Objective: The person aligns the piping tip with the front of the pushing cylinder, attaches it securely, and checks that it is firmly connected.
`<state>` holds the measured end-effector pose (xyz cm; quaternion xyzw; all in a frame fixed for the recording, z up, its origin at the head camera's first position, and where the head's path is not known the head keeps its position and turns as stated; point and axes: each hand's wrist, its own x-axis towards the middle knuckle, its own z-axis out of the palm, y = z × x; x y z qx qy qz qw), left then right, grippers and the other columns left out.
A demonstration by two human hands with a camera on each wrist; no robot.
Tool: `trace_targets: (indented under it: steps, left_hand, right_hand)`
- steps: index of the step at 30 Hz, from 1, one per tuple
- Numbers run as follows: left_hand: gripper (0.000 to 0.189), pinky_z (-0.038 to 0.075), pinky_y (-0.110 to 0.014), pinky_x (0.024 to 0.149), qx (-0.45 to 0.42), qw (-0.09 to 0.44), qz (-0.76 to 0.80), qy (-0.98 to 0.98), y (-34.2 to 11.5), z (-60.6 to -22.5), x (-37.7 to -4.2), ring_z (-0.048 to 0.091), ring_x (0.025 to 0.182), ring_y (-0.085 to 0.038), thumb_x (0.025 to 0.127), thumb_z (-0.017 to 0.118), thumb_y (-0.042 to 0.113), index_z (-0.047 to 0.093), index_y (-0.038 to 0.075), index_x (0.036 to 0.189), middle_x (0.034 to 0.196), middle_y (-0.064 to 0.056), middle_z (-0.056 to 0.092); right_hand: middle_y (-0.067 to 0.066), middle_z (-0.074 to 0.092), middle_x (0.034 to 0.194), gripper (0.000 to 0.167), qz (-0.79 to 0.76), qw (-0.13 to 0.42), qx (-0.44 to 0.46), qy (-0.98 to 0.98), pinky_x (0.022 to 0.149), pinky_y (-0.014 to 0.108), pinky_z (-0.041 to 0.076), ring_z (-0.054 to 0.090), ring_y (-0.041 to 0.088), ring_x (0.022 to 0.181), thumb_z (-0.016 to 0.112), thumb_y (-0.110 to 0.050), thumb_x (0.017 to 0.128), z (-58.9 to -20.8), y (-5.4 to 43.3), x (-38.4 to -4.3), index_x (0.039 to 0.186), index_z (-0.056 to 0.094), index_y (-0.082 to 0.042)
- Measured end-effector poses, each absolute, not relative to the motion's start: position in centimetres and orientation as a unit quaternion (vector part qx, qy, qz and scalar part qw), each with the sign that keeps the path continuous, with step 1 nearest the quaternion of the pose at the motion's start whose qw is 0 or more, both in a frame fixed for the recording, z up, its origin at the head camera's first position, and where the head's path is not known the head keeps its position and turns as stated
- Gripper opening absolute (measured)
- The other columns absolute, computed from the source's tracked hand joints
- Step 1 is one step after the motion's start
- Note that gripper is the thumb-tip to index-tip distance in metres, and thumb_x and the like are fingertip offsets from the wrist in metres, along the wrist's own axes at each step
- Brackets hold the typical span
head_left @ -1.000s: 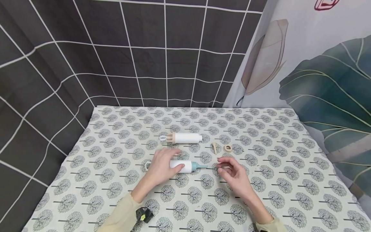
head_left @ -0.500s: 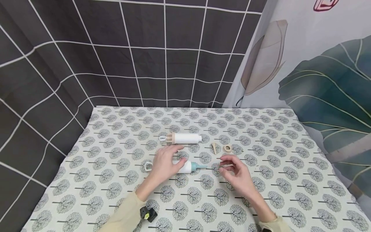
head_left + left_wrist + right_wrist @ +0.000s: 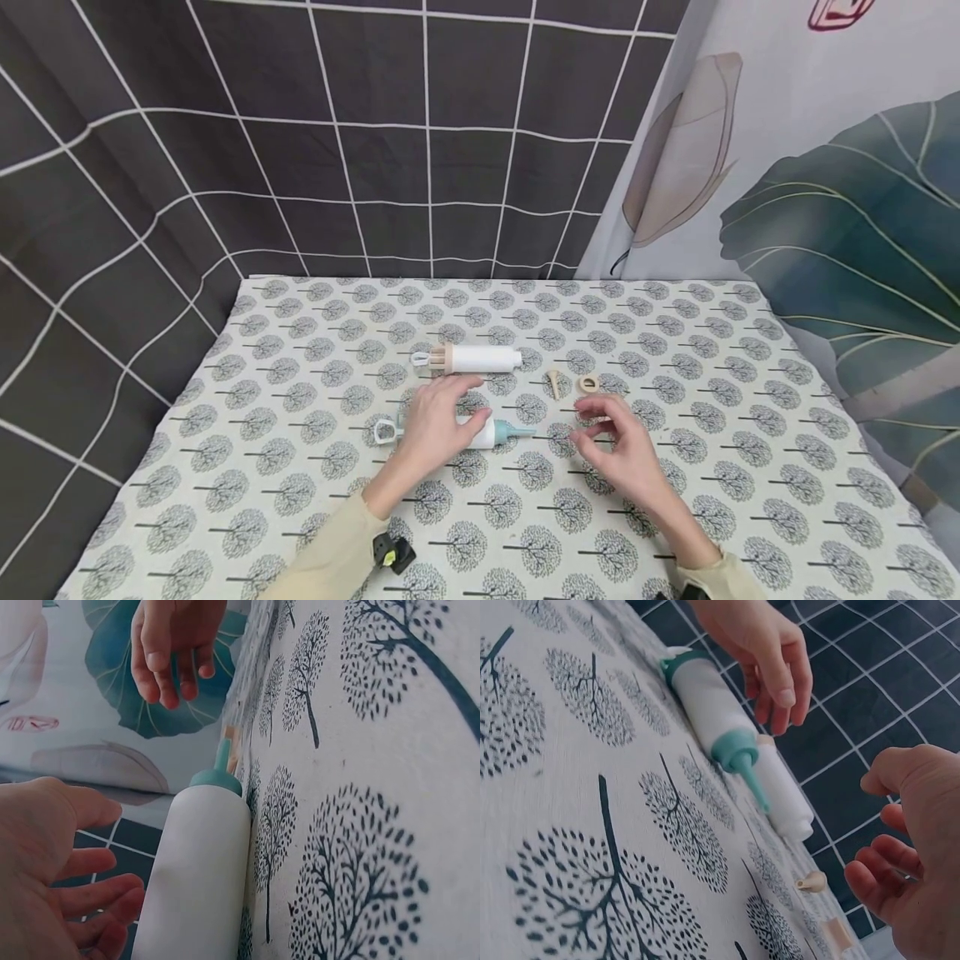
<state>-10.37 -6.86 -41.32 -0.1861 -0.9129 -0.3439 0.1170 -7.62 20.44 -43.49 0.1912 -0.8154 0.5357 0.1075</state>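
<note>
A white syringe-like tube with a teal nozzle and a pale loop handle lies flat on the cloth, nozzle to the right. My left hand is over its middle and hides part of it. In the left wrist view, that hand's loosely bent fingers are apart from the tube's white body. To the right of the nozzle tip is my right hand, its fingers relaxed and holding nothing; the right wrist view shows a gap between thumb and fingers.
Behind lies a similar white tube with a beige collar. A small beige nozzle and a beige ring lie right of it. The tree-print cloth covers the table; a dark checked curtain hangs behind.
My left hand has moved slightly right and its thumb is off the tube's near side, uncovering more of the loop handle. The right hand has shifted a little right, away from the nozzle.
</note>
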Motion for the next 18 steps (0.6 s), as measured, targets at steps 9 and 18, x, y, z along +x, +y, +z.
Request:
trace_targets:
  steps: [9,18]
  left_hand:
    - [0.042,0.048,-0.049,0.094,-0.190,0.122,-0.335,-0.915,-6.1,-41.1,-10.7,0.065,0.102,-0.030,0.085,0.078,0.021,0.067,0.002,0.121,0.116,-0.012,0.070]
    - [0.038,0.052,-0.039,0.079,-0.187,0.105,-0.338,-0.917,-4.5,-40.8,-11.8,0.066,0.091,-0.023,0.087,0.076,0.020,0.068,0.005,0.121,0.110,-0.009,0.072]
  right_hand:
    - [0.020,0.059,0.111,0.037,0.506,0.139,0.206,-0.826,0.079,0.022,0.054,0.060,0.031,0.090,0.072,0.019,0.074,-43.6,20.7,-8.2,0.109,0.060,0.011]
    - [0.018,0.061,0.111,0.039,0.502,0.140,0.200,-0.830,0.079,0.028,0.055,0.060,0.030,0.091,0.073,0.017,0.075,-43.8,20.9,-8.5,0.110,0.062,0.008]
